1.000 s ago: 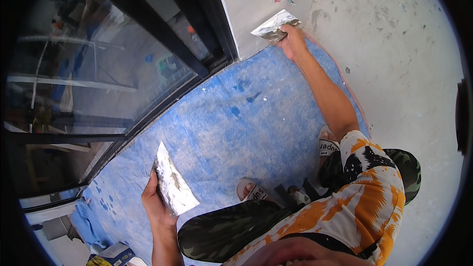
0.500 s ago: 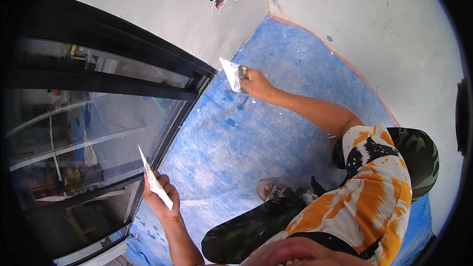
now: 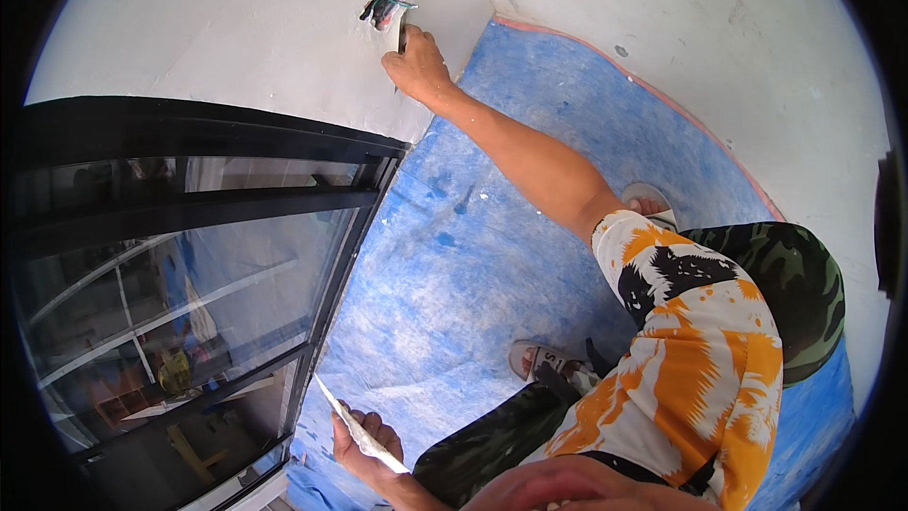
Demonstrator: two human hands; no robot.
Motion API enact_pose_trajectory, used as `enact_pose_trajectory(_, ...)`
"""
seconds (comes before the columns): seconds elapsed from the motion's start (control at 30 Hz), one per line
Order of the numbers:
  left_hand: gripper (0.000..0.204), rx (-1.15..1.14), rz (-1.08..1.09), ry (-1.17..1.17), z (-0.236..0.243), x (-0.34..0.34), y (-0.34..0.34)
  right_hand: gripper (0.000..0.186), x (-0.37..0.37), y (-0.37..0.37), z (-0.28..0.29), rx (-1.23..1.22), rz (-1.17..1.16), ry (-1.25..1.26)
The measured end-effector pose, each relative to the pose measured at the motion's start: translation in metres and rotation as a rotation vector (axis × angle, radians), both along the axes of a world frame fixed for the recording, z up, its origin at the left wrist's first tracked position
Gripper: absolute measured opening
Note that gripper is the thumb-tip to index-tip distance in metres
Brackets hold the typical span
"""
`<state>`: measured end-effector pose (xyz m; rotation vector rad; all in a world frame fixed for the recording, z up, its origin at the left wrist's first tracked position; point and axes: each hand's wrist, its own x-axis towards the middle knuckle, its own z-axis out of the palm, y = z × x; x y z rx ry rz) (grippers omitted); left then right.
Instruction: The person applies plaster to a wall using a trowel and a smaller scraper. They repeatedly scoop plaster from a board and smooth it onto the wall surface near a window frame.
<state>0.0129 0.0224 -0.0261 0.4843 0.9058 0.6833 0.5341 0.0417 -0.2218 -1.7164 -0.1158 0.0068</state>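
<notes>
My right hand (image 3: 419, 68) is stretched out to the light-coloured wall (image 3: 284, 28), its fingers wrapped round a putty knife (image 3: 401, 38). Most of that knife is hidden by the hand; its pale blade lies at the wall just below a rough hole with dark and green wires (image 3: 386, 2). Lower down, near the window frame, my left hand (image 3: 364, 449) grips a second putty knife (image 3: 352, 424). This one is seen almost edge-on, tilted, with white putty on its blade.
Left of me stands a black-framed glass window or door (image 3: 189, 213). Blue sheeting (image 3: 454, 255) with darker spots covers the floor, and my sandalled feet rest on it. A patchy pale wall (image 3: 738, 57) rises on the right, with a reddish strip (image 3: 681, 118) along its foot.
My right hand has moved up and left with its putty knife, from above the floor to the wall below the hole. The left hand now appears lower and farther right; the view has shifted.
</notes>
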Motion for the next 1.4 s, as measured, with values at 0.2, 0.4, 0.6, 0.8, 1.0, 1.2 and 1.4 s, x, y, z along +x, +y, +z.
enact_pose_trajectory(0.2, 0.042, -0.076, -0.282, -0.280, -0.005, 0.010, 0.009, 0.050, -0.039, -0.060, -0.053, 0.416, 0.133, 0.559)
enact_pose_trajectory(0.4, 0.038, -0.010, -0.265, -0.077, -0.004, 0.004, 0.000, 0.044, -0.019, -0.018, -0.146, 0.543, 0.205, 0.811)
enact_pose_trajectory(0.6, 0.034, -0.019, -0.162, 0.021, 0.001, 0.009, -0.011, 0.039, 0.028, 0.005, -0.083, 0.587, 0.292, 0.720)
enact_pose_trajectory(0.8, 0.030, -0.017, -0.106, 0.127, 0.004, 0.016, -0.009, 0.048, 0.015, -0.049, -0.037, 0.645, 0.265, 0.612)
enact_pose_trajectory(1.0, 0.029, -0.038, -0.039, 0.123, 0.011, 0.013, -0.015, 0.049, -0.016, -0.038, -0.140, 0.503, 0.236, 0.830)
enact_pose_trajectory(1.2, 0.037, -0.037, 0.055, 0.128, 0.011, 0.019, -0.018, 0.043, 0.022, 0.010, -0.119, 0.528, 0.293, 0.777)
enact_pose_trajectory(1.4, 0.041, 0.013, -0.027, 0.000, 0.002, 0.029, 0.001, 0.040, -0.006, -0.052, 0.035, 0.684, 0.492, 0.637)
